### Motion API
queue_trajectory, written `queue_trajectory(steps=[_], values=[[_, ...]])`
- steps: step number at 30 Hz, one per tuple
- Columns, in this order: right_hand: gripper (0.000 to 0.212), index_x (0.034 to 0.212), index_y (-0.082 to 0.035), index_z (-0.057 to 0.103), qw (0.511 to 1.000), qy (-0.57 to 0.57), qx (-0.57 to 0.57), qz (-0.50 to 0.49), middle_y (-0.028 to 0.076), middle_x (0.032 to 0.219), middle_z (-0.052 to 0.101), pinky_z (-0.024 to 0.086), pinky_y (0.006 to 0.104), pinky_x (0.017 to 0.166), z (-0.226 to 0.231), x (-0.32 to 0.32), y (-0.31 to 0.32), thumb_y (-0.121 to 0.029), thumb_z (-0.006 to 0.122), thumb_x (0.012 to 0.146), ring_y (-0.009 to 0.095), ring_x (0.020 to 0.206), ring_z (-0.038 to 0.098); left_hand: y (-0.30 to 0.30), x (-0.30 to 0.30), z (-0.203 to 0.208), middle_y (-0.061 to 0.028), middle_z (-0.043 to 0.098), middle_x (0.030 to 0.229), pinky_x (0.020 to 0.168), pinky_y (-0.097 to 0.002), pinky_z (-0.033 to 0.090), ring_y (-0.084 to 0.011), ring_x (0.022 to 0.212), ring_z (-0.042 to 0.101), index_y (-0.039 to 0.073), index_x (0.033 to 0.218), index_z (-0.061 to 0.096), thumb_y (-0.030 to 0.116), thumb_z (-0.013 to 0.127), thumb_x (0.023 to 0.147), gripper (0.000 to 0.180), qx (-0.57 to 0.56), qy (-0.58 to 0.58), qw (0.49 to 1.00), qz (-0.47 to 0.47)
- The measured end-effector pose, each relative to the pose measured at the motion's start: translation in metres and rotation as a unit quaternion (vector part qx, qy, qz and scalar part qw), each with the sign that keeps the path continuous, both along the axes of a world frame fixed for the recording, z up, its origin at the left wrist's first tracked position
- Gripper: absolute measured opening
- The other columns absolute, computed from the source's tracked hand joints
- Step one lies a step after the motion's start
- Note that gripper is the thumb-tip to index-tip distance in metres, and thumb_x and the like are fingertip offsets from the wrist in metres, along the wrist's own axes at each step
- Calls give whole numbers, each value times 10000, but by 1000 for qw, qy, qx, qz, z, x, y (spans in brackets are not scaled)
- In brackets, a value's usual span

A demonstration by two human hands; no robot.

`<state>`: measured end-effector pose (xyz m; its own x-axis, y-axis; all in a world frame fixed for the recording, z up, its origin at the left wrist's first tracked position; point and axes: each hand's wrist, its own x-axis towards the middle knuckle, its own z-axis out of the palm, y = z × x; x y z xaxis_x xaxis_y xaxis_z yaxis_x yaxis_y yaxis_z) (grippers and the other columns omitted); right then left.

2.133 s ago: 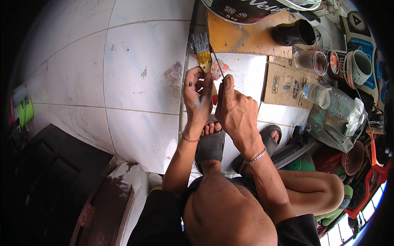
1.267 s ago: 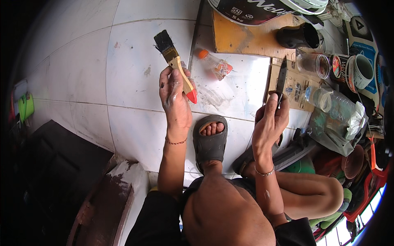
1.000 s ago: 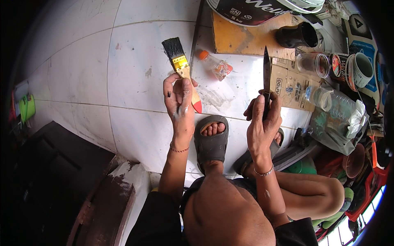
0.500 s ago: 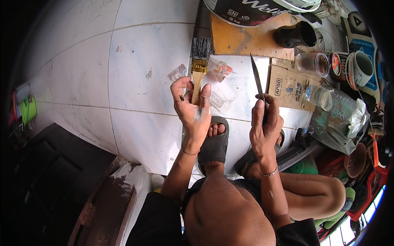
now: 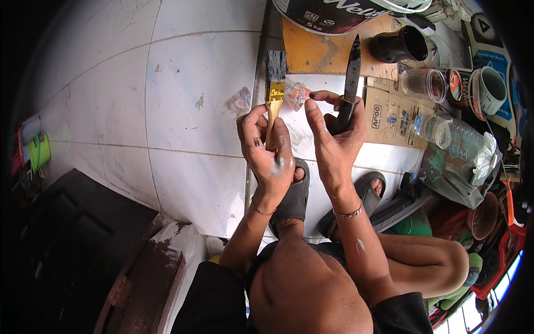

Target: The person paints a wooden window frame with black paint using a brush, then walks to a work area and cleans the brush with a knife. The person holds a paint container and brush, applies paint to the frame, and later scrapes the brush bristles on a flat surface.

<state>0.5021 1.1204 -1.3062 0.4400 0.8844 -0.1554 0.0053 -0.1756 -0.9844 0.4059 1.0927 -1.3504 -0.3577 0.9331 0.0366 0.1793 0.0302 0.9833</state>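
Note:
My left hand (image 5: 267, 153) is closed round the pale wooden handle of a paintbrush (image 5: 275, 92). Its bristles point away from me, dark with whitish streaks, above a gold-coloured ferrule. To its right, my right hand (image 5: 340, 139) holds a knife (image 5: 352, 69) with a dark, pointed blade standing up and away. The handle rests in the palm under the outer fingers, while the thumb and index finger are stretched apart toward the brush without touching it. Whitish smears mark the left thumb base. A crumpled clear plastic wrapper (image 5: 296, 94) lies on the floor beyond the hands.
At the far side, a black paint bucket (image 5: 328, 16) stands on a wooden board (image 5: 311, 53). A black cup (image 5: 397, 44), a clear jar (image 5: 425, 86), flattened cardboard (image 5: 389, 119) and a plastic bottle (image 5: 459, 139) sit to the right. A dark wooden piece (image 5: 67, 239) lies at left.
My right hand has moved left toward the brush, turning the knife so its blade's flat side shows. Its thumb and index finger have opened out. The left hand has shifted slightly right with the paintbrush.

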Motion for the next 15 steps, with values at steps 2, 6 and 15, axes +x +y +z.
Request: queue_trajectory(steps=[2,6,15], values=[[319,1003,-22,530,999,-30,-8,11,30,932,682,382,200,536,1,-2,9,-115,795,850,22,594,431,-2,-1,1,-83,470,929,719,-333,416,-194,802,483,-6,1188,534,16,612,918,281,7,7,1000,-1],[321,1012,-24,539,998,-39,-5,40,32,929,697,413,210,567,2,-3,22,-115,797,843,30,619,456,-2,0,5,-81,472,921,724,-340,414,-200,795,483,2,1189,542,13,617,913,286,9,16,1000,-2],[314,1059,-14,511,992,-105,-3,75,84,874,708,451,250,556,8,-6,25,-55,745,853,87,602,559,-1,-2,14,-91,487,930,743,-360,428,-221,812,503,10,1162,571,6,626,891,276,-3,65,998,-16]])
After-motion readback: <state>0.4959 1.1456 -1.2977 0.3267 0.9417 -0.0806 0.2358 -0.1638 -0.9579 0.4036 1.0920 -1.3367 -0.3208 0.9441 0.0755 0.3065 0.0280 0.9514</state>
